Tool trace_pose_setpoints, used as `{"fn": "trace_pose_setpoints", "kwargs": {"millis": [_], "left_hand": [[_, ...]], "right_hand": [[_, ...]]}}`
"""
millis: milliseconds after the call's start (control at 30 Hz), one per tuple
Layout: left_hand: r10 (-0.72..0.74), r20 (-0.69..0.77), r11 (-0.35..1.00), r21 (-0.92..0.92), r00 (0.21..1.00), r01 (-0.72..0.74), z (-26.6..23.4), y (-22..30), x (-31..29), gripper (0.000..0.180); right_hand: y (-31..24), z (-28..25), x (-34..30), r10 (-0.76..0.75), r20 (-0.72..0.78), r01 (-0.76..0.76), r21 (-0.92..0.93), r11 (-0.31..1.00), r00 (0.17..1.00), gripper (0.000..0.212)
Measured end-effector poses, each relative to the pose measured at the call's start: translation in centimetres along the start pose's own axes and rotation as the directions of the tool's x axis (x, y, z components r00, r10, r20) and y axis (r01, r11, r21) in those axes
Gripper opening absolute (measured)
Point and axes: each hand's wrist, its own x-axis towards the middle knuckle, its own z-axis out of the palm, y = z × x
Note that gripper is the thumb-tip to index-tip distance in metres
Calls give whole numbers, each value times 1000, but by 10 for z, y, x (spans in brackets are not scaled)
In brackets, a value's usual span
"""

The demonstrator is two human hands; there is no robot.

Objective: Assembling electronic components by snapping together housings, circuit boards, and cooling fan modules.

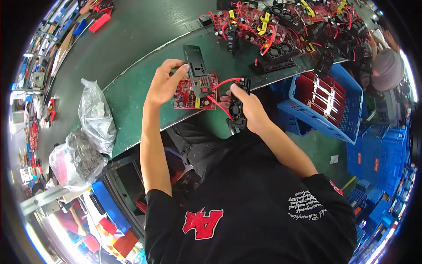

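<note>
**A:** Above the green table [132, 94], near its front edge, what are the hands doing?

**B:** The left hand [163, 83] is gripping a red circuit board [187, 94] by its left side, fingers curling over the top and thumb pressing against a dark grey panel [196, 70] that is standing up across the board.

**A:** And the other one?

**B:** The right hand [249, 108] is closing around a small black fan [237, 110], holding it just right of the board. Red wires [222, 83] are running from the board to the fan.

**A:** What is lying around them?

**B:** Two clear plastic bags [94, 119] are sitting well to the left on the table. A heap of finished boards with fans [281, 31] is piling up at the far right of the table, and a blue crate [347, 114] is standing beside it, lower down. Another person [387, 66] is sitting past the crate.
</note>
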Motion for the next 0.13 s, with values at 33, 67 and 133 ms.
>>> {"fn": "trace_pose_setpoints", "kwargs": {"millis": [33,67,133], "left_hand": [[65,28,984,162,997,-69,4,3,7,37],[128,64,938,317,990,-141,6,5,13,40],[-31,146,965,261,989,-8,12,2,26,48]], "right_hand": [[2,0,-2,-53,-2,53,-46,998,999,29],[3,0,-3,-106,-1,105,-92,990,994,29],[4,-5,3,-112,-4,109,-190,976,994,34]]}}
